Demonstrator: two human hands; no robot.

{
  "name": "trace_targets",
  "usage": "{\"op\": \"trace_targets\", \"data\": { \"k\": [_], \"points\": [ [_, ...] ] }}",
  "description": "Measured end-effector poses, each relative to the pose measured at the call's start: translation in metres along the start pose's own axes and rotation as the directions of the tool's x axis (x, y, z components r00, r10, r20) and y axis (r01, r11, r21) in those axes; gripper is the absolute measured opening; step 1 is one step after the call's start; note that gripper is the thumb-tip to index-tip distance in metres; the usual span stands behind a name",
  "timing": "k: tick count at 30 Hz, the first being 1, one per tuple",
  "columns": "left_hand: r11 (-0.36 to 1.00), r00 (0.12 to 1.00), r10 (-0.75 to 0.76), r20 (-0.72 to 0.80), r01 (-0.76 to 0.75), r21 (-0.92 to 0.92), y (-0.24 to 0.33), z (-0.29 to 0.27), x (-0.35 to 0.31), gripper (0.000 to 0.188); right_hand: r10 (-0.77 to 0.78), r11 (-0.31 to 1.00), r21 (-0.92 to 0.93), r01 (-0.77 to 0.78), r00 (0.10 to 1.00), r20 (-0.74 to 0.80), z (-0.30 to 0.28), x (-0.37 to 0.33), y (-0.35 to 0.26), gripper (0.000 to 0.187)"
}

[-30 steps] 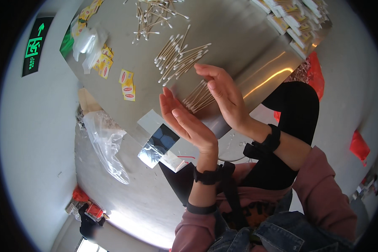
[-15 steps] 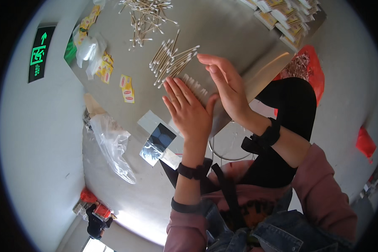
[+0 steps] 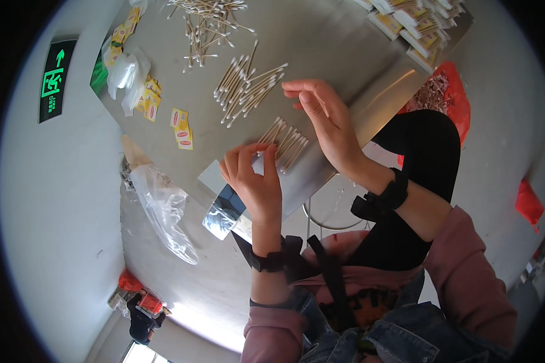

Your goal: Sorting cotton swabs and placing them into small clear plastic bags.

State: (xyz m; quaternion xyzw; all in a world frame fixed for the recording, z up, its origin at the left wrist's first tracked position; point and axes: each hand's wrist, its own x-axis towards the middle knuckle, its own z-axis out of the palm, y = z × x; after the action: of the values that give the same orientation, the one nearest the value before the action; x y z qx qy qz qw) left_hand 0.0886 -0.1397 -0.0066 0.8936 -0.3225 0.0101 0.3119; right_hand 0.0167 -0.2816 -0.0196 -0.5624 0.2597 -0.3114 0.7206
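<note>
A small row of cotton swabs lies side by side near the table's front edge. My left hand is bent over the left end of this row, thumb and forefinger pinched together at a swab; the swab tips there are hidden by the fingers. To the right of the row, my right hand stands on edge with fingers stretched out, thumb apart, and nothing in it. Just beyond both hands is a looser bunch of cotton swabs, and farther back a tangled pile of swabs.
Yellow-and-white packets lie at the left beside a clear plastic bag. Stacked packets fill the far right corner. A silvery sheet overhangs the front edge. A red bag stands beyond the table's right edge.
My left hand has drawn back toward me from lying flat over the row, and its fingers have curled into a pinch. More of the row now shows. My right hand has barely moved.
</note>
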Motion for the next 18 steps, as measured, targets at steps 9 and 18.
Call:
{"op": "trace_targets", "data": {
  "k": [9, 18],
  "points": [
    [0.993, 0.988, 0.099, 0.117, -0.105, 0.044, 0.004, -0.009, 0.011, 0.010, 0.014, 1.000, 0.027, -0.014, 1.000, -0.014, 0.000, -0.001, 0.001, 0.040],
    [0.781, 0.943, 0.319, 0.099, -0.202, -0.591, 0.172, -0.004, 0.006, 0.026, 0.032, 0.996, 0.088, -0.030, 0.999, -0.031, 0.003, 0.004, 0.005, 0.040]
  ]
}}
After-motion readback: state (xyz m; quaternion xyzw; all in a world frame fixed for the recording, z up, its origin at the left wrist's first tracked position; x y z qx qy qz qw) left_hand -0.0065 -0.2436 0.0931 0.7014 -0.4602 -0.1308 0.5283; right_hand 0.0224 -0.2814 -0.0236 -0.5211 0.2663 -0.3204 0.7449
